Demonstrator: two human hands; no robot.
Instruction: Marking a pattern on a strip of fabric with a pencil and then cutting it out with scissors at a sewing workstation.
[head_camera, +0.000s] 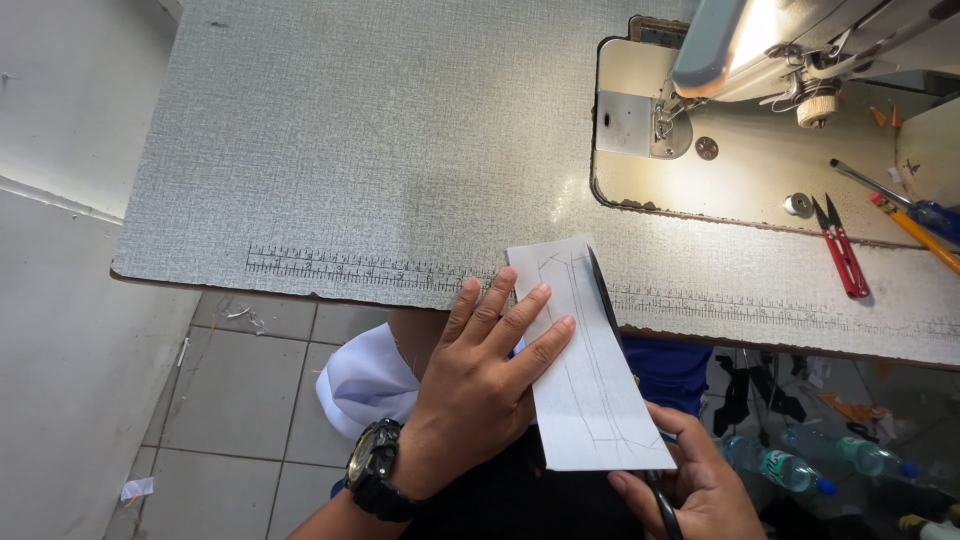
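- The left hand (480, 385) lies flat on a white paper pattern (590, 370), fingers (520, 320) spread open, pressing it down at the near edge of the grey bench (350, 150).
- The right hand (700, 485), at five o'clock of the paper, has its fingers closed around black scissors (605, 300) whose blade runs along the paper's right edge.
- Red thread snips (842, 250) lie at three o'clock, beside the sewing machine (760, 50).
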